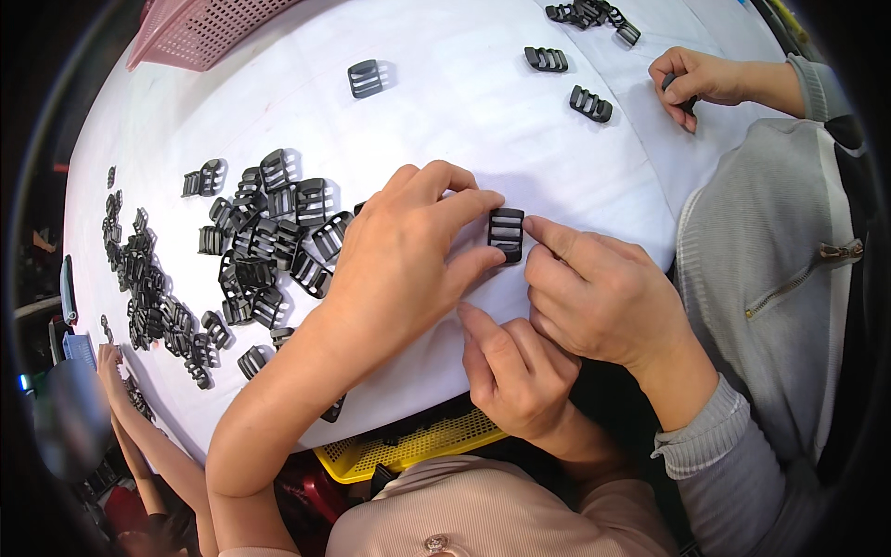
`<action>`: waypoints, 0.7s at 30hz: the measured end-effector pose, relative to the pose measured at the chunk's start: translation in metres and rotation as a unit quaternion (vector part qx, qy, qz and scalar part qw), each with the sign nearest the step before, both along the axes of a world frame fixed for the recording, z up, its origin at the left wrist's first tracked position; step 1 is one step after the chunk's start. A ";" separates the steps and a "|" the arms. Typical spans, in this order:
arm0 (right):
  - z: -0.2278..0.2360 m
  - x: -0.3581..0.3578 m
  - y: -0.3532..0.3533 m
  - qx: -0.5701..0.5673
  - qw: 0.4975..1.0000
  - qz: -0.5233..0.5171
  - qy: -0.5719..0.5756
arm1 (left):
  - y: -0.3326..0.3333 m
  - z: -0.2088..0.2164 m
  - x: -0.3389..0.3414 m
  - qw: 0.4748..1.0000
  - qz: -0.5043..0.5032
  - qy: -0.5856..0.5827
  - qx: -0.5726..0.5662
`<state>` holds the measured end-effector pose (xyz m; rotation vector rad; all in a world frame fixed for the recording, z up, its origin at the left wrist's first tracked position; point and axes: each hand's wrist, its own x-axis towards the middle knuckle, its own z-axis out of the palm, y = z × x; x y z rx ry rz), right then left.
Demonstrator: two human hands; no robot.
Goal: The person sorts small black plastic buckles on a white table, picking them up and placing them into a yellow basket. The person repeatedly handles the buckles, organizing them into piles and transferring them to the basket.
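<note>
My left hand [399, 227] reaches over the white table and grips a black strap-adjuster buckle [506, 234] between thumb and forefinger. The buckle's crossbars face up. A co-worker's hand [603, 292], in a grey sleeve, touches its right edge with a pointing fingertip. Below these, near the table's front edge, my right hand [520, 376] is closed with curled fingers. Whatever it may hold is hidden. Left of my left hand lies a loose heap of similar black buckles [269, 232], part of it hidden behind my forearm.
Farther left spreads another pile of buckles [148, 288], with another person's arm [139, 418] beside it. A pink basket [204, 37] stands at the far left. A yellow tray [408, 446] sits below the front edge. Upper right, the co-worker's other hand [696, 84] holds a black piece.
</note>
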<state>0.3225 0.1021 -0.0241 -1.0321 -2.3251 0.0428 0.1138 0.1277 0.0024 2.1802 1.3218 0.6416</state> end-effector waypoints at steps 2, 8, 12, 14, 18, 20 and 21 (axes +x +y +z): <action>0.003 0.002 0.002 0.007 1.000 0.021 -0.011 | -0.001 -0.004 0.000 1.000 -0.006 0.011 0.020; -0.008 -0.038 -0.049 -0.022 0.992 -0.054 0.113 | -0.005 -0.012 0.003 0.997 -0.007 0.028 0.065; -0.010 -0.050 -0.054 -0.059 0.961 -0.216 0.161 | -0.007 -0.015 0.003 0.996 -0.002 0.025 0.082; -0.010 -0.047 -0.050 -0.064 0.959 -0.248 0.124 | -0.009 -0.014 -0.001 0.996 0.000 0.022 0.090; -0.009 -0.042 -0.045 -0.053 0.966 -0.234 0.093 | -0.012 -0.009 0.001 0.994 0.008 0.022 0.104; -0.008 -0.043 -0.042 -0.055 0.966 -0.234 0.092 | -0.019 0.000 -0.004 0.993 0.035 0.001 0.116; -0.011 -0.042 -0.043 -0.051 0.966 -0.240 0.087 | -0.024 0.004 -0.012 0.991 0.044 -0.020 0.125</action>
